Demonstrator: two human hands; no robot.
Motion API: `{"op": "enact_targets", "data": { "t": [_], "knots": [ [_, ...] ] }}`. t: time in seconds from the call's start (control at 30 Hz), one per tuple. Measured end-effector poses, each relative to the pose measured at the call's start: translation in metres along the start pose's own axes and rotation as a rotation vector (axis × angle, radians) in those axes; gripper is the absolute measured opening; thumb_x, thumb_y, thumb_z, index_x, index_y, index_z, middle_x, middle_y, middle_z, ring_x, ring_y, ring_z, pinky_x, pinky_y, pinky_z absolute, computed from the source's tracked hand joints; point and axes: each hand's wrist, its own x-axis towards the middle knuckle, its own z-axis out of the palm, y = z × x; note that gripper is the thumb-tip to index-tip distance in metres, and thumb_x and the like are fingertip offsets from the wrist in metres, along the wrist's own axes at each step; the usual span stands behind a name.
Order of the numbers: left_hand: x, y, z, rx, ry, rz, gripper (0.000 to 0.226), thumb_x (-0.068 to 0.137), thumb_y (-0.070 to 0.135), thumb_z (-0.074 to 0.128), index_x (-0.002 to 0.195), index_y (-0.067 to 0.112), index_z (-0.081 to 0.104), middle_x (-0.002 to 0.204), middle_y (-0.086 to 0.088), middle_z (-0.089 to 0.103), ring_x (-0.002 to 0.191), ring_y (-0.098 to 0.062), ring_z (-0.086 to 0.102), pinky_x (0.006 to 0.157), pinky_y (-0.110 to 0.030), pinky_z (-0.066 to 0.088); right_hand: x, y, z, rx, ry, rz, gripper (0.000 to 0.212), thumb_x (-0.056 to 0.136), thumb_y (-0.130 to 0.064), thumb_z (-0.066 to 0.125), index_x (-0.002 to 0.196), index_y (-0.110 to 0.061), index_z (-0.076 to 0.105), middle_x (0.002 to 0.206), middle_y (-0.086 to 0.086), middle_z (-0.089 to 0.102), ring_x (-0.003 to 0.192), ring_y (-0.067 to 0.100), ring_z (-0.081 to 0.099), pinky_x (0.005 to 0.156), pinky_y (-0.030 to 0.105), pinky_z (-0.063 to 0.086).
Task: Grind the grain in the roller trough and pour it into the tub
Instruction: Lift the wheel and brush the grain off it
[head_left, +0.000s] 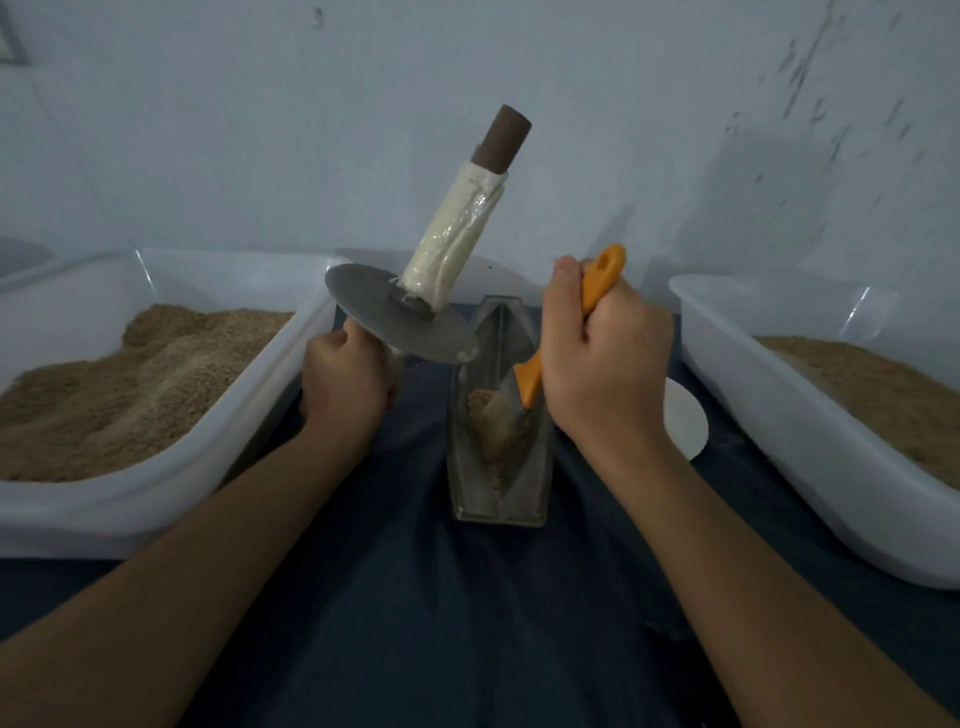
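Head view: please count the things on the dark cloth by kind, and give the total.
Plastic tubs with grain: 2, left tub, right tub
Metal trough: 1
Roller wheel: 1
Orange-handled scraper: 1
White disc: 1
Total: 6

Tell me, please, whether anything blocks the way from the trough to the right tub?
Nothing visible does. The trough sits on the cloth with open space toward the right tub; only a white disc lies flat between them.

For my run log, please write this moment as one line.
left hand: holds roller wheel lifted | right hand: grips orange scraper in trough | grain: in trough
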Motion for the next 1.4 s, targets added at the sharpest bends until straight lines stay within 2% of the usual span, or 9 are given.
{"op": "enact_targets", "data": {
  "t": [0.2, 0.33, 0.43, 0.53, 0.67, 0.87, 1.03, 1.17, 1.4],
  "knots": [
    [-0.001, 0.002, 0.000, 0.018, 0.013, -0.012, 0.044, 0.088, 0.028, 0.050, 0.045, 0.026, 0.054, 0.047, -0.003, 0.052, 0.044, -0.019, 0.052, 0.049, -0.034, 0.040, 0.000, -0.003, -0.005, 0.050, -0.125, 0.090, 0.054, 0.107, -0.030, 0.043, 0.056, -0.017, 0.034, 0.043, -0.006, 0.031, 0.036, 0.013, 0.033, 0.041, 0.027, 0.027],
    [-0.003, 0.002, 0.001, 0.034, 0.010, -0.003, 0.043, 0.088, 0.032, 0.049, 0.046, 0.029, 0.057, 0.049, -0.003, 0.055, 0.046, -0.020, 0.054, 0.048, -0.034, 0.040, -0.004, 0.002, 0.001, -0.065, -0.105, 0.005, 0.053, 0.108, -0.026, 0.044, 0.057, -0.015, 0.035, 0.042, -0.004, 0.033, 0.034, 0.018, 0.036, 0.040, 0.025, 0.024],
    [-0.001, 0.002, 0.001, 0.045, 0.015, -0.010, 0.044, 0.090, 0.029, 0.051, 0.046, 0.027, 0.055, 0.050, -0.004, 0.053, 0.049, -0.023, 0.054, 0.048, -0.035, 0.039, -0.009, 0.006, 0.005, -0.118, -0.065, -0.028, 0.053, 0.109, -0.022, 0.047, 0.057, -0.013, 0.037, 0.042, 0.000, 0.035, 0.033, 0.017, 0.037, 0.037, 0.031, 0.027],
    [0.000, 0.000, 0.001, 0.050, 0.021, -0.014, 0.033, 0.091, 0.026, 0.052, 0.059, 0.018, 0.054, 0.056, -0.010, 0.054, 0.053, -0.024, 0.053, 0.055, -0.038, 0.040, -0.010, 0.006, 0.003, -0.093, -0.021, -0.035, 0.052, 0.108, -0.021, 0.048, 0.059, -0.008, 0.041, 0.043, 0.002, 0.037, 0.034, 0.018, 0.038, 0.037, 0.037, 0.032],
    [-0.001, -0.001, 0.001, 0.063, 0.014, -0.002, 0.028, 0.091, 0.026, 0.052, 0.068, 0.012, 0.056, 0.060, -0.013, 0.056, 0.056, -0.026, 0.055, 0.054, -0.037, 0.042, -0.004, 0.001, -0.007, 0.022, 0.011, -0.017, 0.052, 0.108, -0.029, 0.043, 0.060, -0.011, 0.039, 0.044, -0.005, 0.034, 0.036, 0.018, 0.037, 0.039, 0.029, 0.028],
    [-0.004, 0.000, -0.001, 0.047, -0.021, 0.014, 0.028, 0.090, 0.031, 0.051, 0.069, 0.013, 0.055, 0.062, -0.014, 0.054, 0.058, -0.026, 0.052, 0.058, -0.042, 0.040, -0.008, 0.007, -0.001, -0.030, -0.118, 0.024, 0.055, 0.108, -0.030, 0.045, 0.056, -0.018, 0.034, 0.042, -0.005, 0.034, 0.037, 0.020, 0.040, 0.040, 0.024, 0.026],
    [-0.006, 0.002, -0.001, 0.057, -0.014, 0.008, 0.033, 0.085, 0.039, 0.050, 0.060, 0.018, 0.055, 0.056, -0.011, 0.057, 0.055, -0.025, 0.054, 0.060, -0.043, 0.042, -0.003, 0.012, -0.009, 0.016, 0.025, 0.025, 0.054, 0.109, -0.029, 0.044, 0.058, -0.011, 0.037, 0.043, -0.002, 0.034, 0.035, 0.019, 0.037, 0.038, 0.035, 0.029],
    [-0.005, 0.002, 0.000, 0.055, 0.012, 0.001, 0.032, 0.082, 0.041, 0.050, 0.060, 0.020, 0.054, 0.057, -0.011, 0.056, 0.055, -0.025, 0.053, 0.060, -0.043, 0.042, 0.005, 0.014, -0.016, -0.057, 0.163, -0.043, 0.050, 0.109, -0.026, 0.044, 0.062, -0.011, 0.038, 0.045, -0.005, 0.031, 0.036, 0.015, 0.035, 0.040, 0.028, 0.025],
    [-0.002, -0.001, 0.000, 0.079, -0.013, 0.021, 0.032, 0.085, 0.037, 0.050, 0.057, 0.021, 0.051, 0.058, -0.015, 0.052, 0.055, -0.026, 0.049, 0.059, -0.045, 0.039, -0.012, 0.019, 0.000, -0.110, -0.015, -0.101, 0.050, 0.108, -0.025, 0.048, 0.062, -0.009, 0.042, 0.045, 0.000, 0.036, 0.037, 0.016, 0.038, 0.041, 0.032, 0.030]
  ]
}}
